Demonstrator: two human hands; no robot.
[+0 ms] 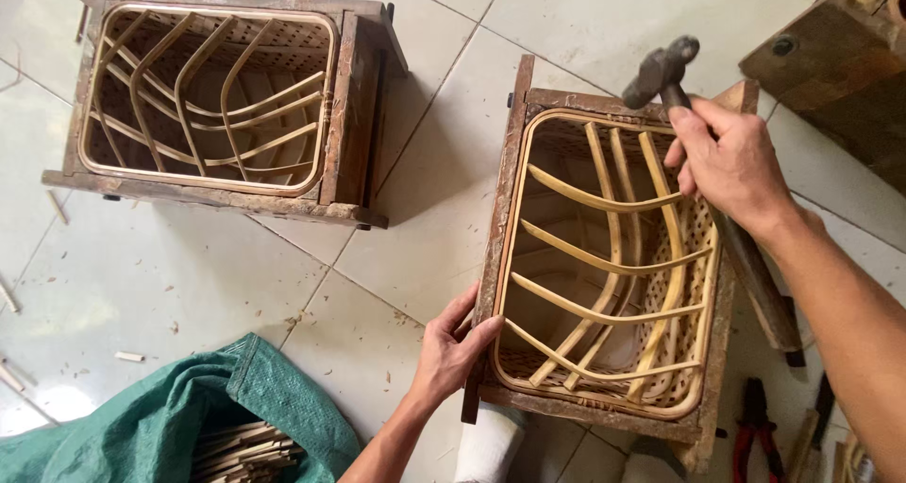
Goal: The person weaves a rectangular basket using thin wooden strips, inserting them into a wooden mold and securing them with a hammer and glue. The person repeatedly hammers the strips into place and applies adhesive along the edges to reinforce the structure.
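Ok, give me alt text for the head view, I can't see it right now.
The right hand holds a hammer above a wooden mould with a rattan basket frame inside, while the left hand grips the mould's near corner. A second mould and a green sack sit on the tiled floor.

Packaging, one item: a green woven sack [179,412], soft and crumpled, lying on the pale tiled floor [226,275] at the lower left corner of the view. Its hemmed mouth faces right and stands open, showing a bundle of pale cut cane strips [247,450] inside. Labels, signs, screens: none in view.
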